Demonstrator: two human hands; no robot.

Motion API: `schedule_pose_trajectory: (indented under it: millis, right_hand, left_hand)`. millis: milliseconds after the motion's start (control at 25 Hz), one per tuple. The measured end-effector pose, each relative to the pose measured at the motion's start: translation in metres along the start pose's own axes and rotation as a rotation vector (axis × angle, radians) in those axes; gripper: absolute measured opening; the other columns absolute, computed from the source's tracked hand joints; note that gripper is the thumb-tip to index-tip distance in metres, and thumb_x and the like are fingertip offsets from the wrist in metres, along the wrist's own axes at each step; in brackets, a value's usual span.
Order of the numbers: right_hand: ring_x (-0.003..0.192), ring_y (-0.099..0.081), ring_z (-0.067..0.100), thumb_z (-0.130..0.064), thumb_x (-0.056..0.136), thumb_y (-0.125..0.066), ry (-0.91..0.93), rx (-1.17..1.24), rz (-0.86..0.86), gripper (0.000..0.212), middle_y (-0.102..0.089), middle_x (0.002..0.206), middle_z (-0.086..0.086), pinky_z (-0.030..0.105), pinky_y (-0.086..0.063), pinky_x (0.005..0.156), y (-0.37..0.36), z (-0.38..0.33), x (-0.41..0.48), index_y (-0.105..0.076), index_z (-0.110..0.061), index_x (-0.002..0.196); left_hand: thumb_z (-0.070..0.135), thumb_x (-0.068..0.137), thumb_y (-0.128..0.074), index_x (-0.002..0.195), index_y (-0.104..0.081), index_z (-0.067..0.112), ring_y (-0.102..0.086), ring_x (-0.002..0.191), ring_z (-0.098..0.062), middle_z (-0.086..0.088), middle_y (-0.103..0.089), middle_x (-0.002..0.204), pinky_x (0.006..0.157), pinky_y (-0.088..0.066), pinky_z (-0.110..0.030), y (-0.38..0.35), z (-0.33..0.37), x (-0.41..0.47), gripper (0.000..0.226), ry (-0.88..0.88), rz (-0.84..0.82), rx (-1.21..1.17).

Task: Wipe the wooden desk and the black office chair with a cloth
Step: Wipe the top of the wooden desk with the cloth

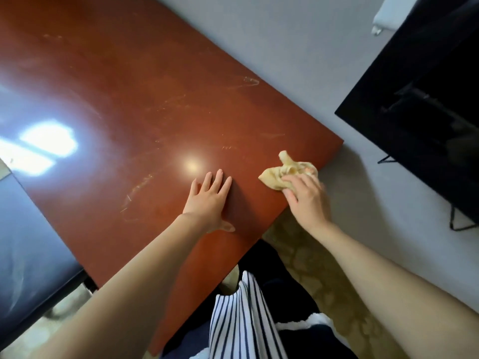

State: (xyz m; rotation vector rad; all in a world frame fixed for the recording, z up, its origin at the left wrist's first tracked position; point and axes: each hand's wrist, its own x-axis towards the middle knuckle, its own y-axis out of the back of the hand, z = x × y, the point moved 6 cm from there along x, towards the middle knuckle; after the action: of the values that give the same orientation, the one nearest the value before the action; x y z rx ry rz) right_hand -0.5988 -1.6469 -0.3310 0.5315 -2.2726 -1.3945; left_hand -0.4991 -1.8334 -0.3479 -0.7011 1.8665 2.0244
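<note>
left hand (207, 200): flat on the table (129, 99), fingers straight, holding nothing | right hand (308, 200): fingers curled on the yellow cloth (274, 177) at the table's right edge

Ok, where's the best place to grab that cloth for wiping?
Take the cloth by its bunched middle, from above on the near side, where the right hand grips it. It lies crumpled at the desk edge; the loose corner sticking up on the far side would probably just flop.
</note>
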Motion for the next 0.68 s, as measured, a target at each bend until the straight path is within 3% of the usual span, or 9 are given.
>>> schedule_pose_trajectory:
  millis: [80, 240, 320, 400, 600, 680]
  right_hand:
    - [0.111, -0.051, 0.035, -0.011, 0.085, -0.064, -0.11, -0.008, -0.028, 0.022, -0.063, 0.109, 0.012, 0.044, -0.042, 0.087, 0.007, 0.034, 0.032, -0.066, -0.01, 0.107]
    - [0.121, -0.044, 0.031, -0.01, 0.09, -0.058, -0.477, 0.025, 0.102, 0.029, -0.055, 0.127, 0.013, 0.046, -0.036, 0.102, 0.022, 0.074, 0.082, -0.059, -0.012, 0.119]
    - [0.126, -0.04, 0.028, -0.006, 0.092, -0.052, -0.537, -0.016, 0.071, 0.035, -0.05, 0.133, 0.01, 0.044, -0.034, 0.104, 0.013, 0.069, 0.094, -0.054, -0.014, 0.126]
    - [0.124, -0.042, 0.027, -0.005, 0.093, -0.048, -0.468, 0.017, 0.01, 0.037, -0.05, 0.132, 0.007, 0.041, -0.038, 0.1, 0.002, 0.05, 0.102, -0.053, -0.016, 0.128]
    - [0.111, -0.051, 0.028, -0.013, 0.09, -0.054, -0.037, 0.027, -0.187, 0.03, -0.06, 0.119, 0.006, 0.037, -0.039, 0.094, -0.029, -0.027, 0.085, -0.06, -0.018, 0.119]
    - [0.105, -0.055, 0.026, -0.016, 0.087, -0.057, 0.01, 0.08, -0.223, 0.027, -0.063, 0.113, 0.004, 0.034, -0.042, 0.088, -0.035, -0.046, 0.066, -0.064, -0.019, 0.113]
  left_hand:
    - [0.066, 0.07, -0.066, 0.15, 0.01, 0.019, 0.006, 0.146, -0.028, -0.006, 0.01, 0.159, 0.115, -0.001, -0.049, 0.003, 0.006, 0.004, 0.12, 0.042, -0.008, 0.004]
    - [0.066, 0.075, -0.061, 0.15, 0.011, 0.027, 0.005, 0.147, -0.019, 0.002, 0.012, 0.159, 0.114, 0.0, -0.052, 0.005, 0.001, -0.001, 0.112, 0.064, -0.03, 0.027]
    - [0.064, 0.076, -0.061, 0.149, 0.014, 0.03, 0.007, 0.146, -0.016, 0.005, 0.015, 0.158, 0.113, 0.001, -0.054, 0.002, -0.001, -0.005, 0.11, 0.078, -0.036, 0.009]
    - [0.063, 0.077, -0.061, 0.148, 0.015, 0.031, 0.008, 0.146, -0.016, 0.006, 0.016, 0.158, 0.113, 0.0, -0.054, 0.0, -0.001, -0.007, 0.109, 0.09, -0.042, -0.022]
    - [0.062, 0.08, -0.058, 0.149, 0.013, 0.03, 0.007, 0.146, -0.017, 0.005, 0.014, 0.159, 0.114, -0.002, -0.053, -0.001, 0.001, -0.008, 0.104, 0.093, -0.047, -0.032]
    - [0.06, 0.083, -0.056, 0.15, 0.01, 0.029, 0.006, 0.147, -0.017, 0.005, 0.013, 0.159, 0.114, -0.003, -0.052, 0.0, 0.0, -0.009, 0.099, 0.078, -0.053, -0.022]
